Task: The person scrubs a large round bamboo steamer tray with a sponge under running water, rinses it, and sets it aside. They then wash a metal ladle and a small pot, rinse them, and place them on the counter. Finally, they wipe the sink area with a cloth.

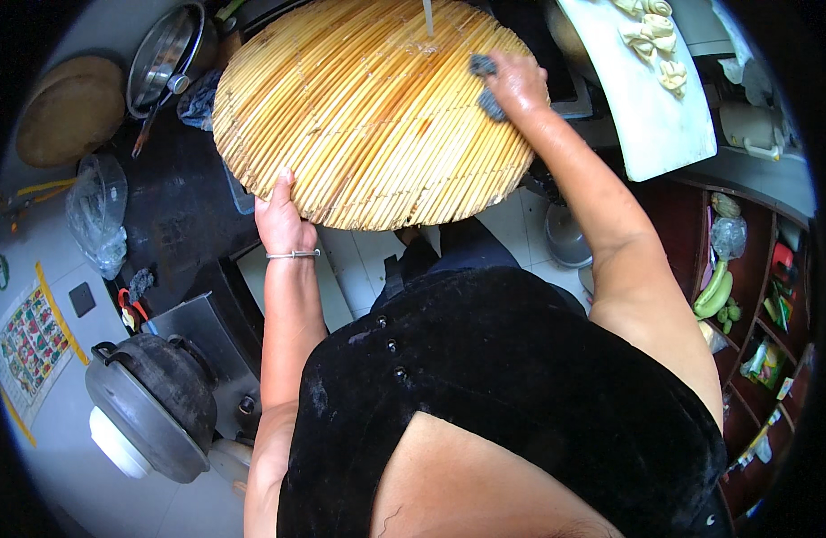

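A large round mat of plant stalks (372, 128), stitched in rows, lies before me at the top middle and looks wet in places. Its lower left edge is gripped by my left hand (284, 215), thumb on top and the fingers hidden beneath. Near the mat's right edge my right hand (520, 84) presses a dark grey scouring pad (492, 104) against the stalks. From above, a thin stream of water (428, 17) falls on the upper part of the mat. A metal bangle (293, 255) circles my left wrist.
A pale board (662, 121) with several pieces of shaped dough (655, 33) stands at the right. Left are a glass lid (164, 60), round wooden boards (70, 111), a plastic bag (97, 215) and a dark pot (161, 390). Shelves (739, 296) holding vegetables stand at far right.
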Demonstrator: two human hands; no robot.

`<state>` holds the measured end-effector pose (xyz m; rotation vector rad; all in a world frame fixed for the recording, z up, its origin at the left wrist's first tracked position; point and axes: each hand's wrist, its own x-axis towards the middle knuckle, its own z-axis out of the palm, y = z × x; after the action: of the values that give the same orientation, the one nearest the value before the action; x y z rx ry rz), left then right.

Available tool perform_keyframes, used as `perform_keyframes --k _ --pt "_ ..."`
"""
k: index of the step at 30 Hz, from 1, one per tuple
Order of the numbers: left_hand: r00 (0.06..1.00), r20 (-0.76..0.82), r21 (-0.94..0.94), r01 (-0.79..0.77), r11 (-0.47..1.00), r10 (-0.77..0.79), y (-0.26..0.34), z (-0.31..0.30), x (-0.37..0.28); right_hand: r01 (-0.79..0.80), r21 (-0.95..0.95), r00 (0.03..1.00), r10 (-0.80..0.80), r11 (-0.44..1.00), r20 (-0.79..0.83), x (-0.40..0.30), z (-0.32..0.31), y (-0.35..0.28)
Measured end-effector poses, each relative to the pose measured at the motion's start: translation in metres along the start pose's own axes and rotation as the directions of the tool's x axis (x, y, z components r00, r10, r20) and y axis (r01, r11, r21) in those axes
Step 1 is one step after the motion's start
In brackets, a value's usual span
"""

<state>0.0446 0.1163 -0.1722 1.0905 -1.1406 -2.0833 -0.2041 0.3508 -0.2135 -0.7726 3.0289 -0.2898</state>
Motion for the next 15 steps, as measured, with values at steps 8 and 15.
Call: perform_keyframes --k 8,15 --pt "0.999 -0.052 -0.002 0.012 1.000 -0.012 -0.003 -0.002 0.004 0.586 0.373 0.807 -0.560 0.719 -0.187 -0.107 -0.019 -0.106" --pt "0.991 -0.122 0.062 0.068 0.996 -0.060 0.003 0.004 -0.001 0.051 -0.048 0.989 -0.057 0.998 -0.137 -0.016 -0.010 0.031"
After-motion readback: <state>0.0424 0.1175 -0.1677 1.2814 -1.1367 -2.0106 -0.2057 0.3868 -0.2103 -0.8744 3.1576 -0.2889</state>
